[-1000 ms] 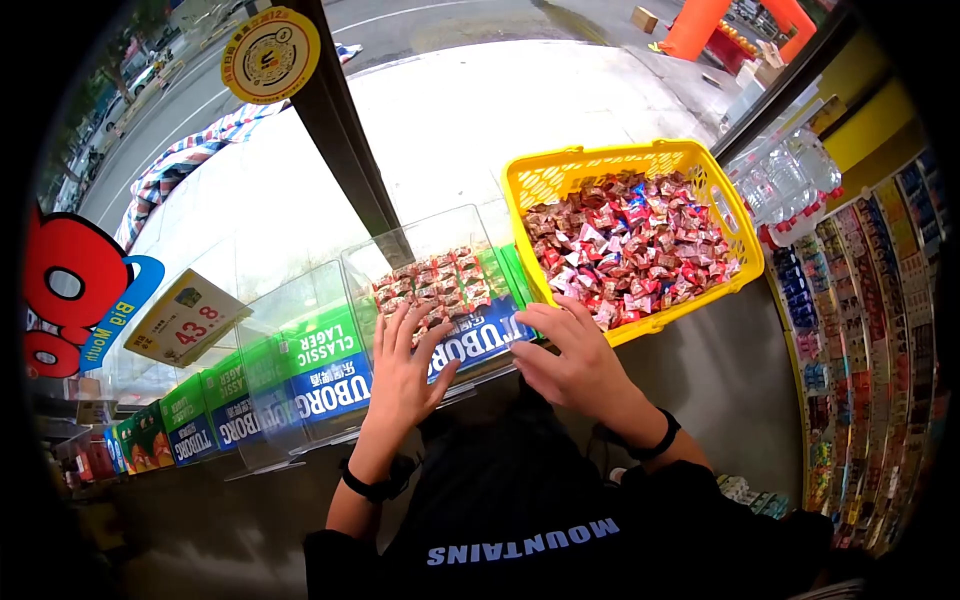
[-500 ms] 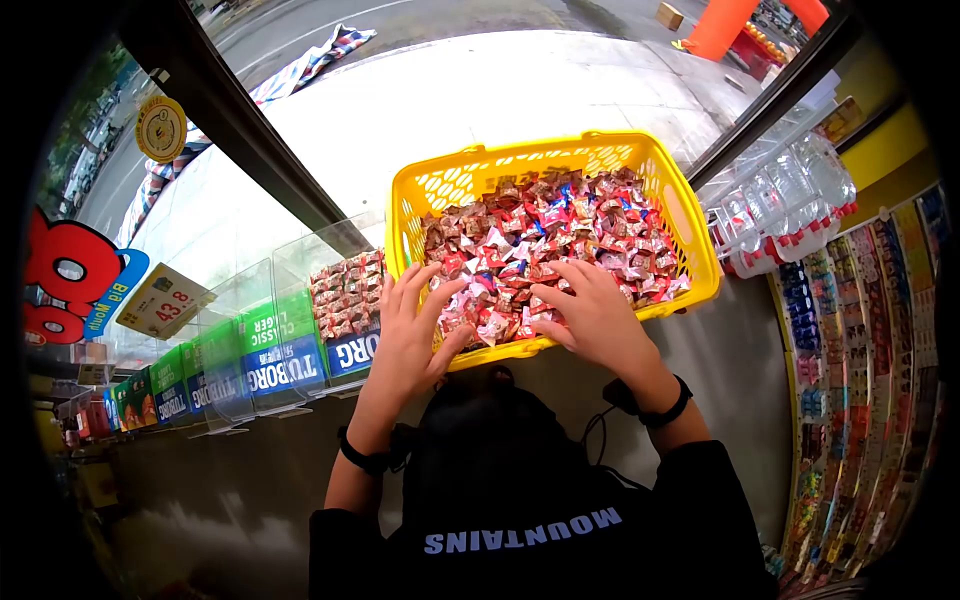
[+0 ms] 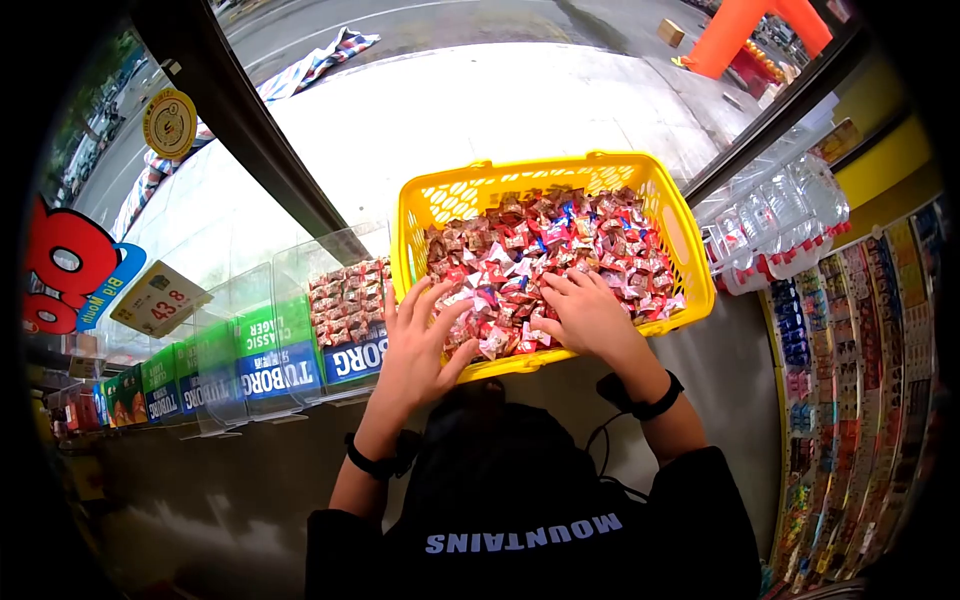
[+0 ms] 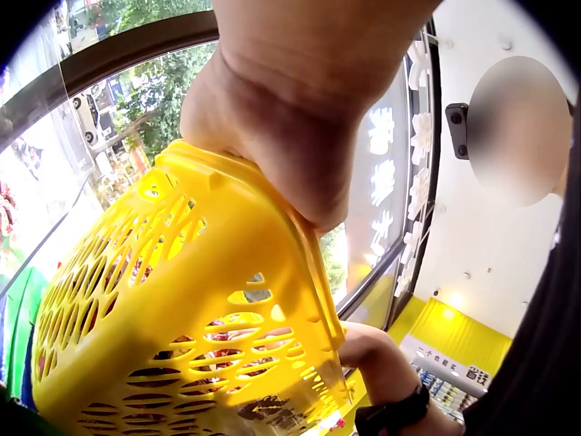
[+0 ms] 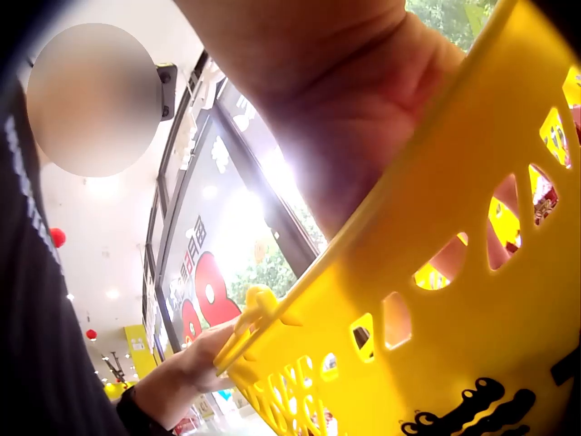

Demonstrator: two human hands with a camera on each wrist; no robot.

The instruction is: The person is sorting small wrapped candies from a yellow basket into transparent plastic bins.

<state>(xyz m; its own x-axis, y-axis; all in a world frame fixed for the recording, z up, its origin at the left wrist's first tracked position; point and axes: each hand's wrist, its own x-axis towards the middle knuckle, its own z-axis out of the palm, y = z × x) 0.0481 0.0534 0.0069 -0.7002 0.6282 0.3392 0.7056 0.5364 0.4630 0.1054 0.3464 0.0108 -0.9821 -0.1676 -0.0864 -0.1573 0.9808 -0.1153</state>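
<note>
A yellow basket (image 3: 690, 262) full of small wrapped candies (image 3: 560, 225) stands in front of the person in the head view. The left hand (image 3: 418, 340) is over its near left corner, fingers spread and relaxed, thumb pointing right. Over the near rim, the right hand (image 3: 590, 318) has its fingers on the candies, loosely bent, with nothing visibly gripped. In the left wrist view the left palm (image 4: 281, 154) lies against the basket's rim (image 4: 245, 182). The right wrist view has the right palm (image 5: 363, 136) behind the basket wall (image 5: 427, 218); those fingertips are hidden.
Left of the basket, a clear bin holds rows of wrapped candies (image 3: 348, 300) above green and blue beer boxes (image 3: 275, 355). A price sign (image 3: 162, 300) stands farther left. Bottled water (image 3: 785, 215) and packed shelves (image 3: 850, 400) are on the right. A dark window post (image 3: 235, 110) rises behind.
The view has swung right, and both hands have moved from the candy bin and basket's left edge to the basket. Since half a second ago, the right fingers have shifted slightly among the candies.
</note>
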